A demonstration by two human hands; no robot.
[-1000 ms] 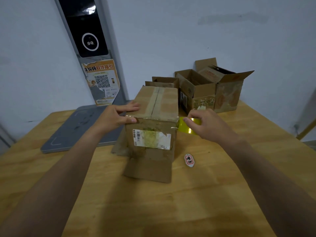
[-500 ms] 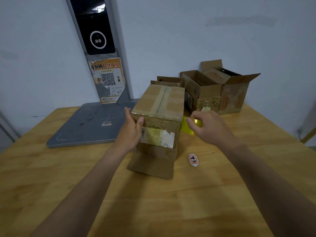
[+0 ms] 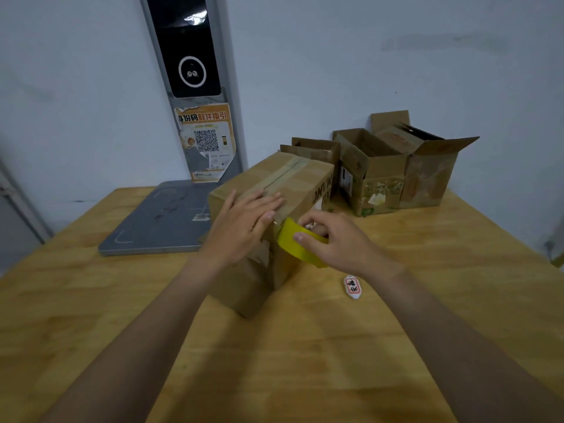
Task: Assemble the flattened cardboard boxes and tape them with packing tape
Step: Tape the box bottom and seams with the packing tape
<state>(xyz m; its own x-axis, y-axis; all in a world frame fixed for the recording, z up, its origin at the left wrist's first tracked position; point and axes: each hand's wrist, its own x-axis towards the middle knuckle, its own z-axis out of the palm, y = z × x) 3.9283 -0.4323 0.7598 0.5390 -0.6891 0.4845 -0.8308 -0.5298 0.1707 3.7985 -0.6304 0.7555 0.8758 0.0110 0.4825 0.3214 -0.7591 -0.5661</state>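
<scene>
Left hand (image 3: 244, 227) flat on box (image 3: 293, 181), right hand (image 3: 332, 239) gripping tape roll (image 3: 293, 245) — touching

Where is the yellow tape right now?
In the middle of the head view, the yellow tape roll is held in the right hand, against the cardboard box's near edge.

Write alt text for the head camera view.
A person's left hand presses flat on a closed cardboard box while the right hand holds a yellow tape roll at its near edge. Open boxes stand behind on the wooden table.
</scene>
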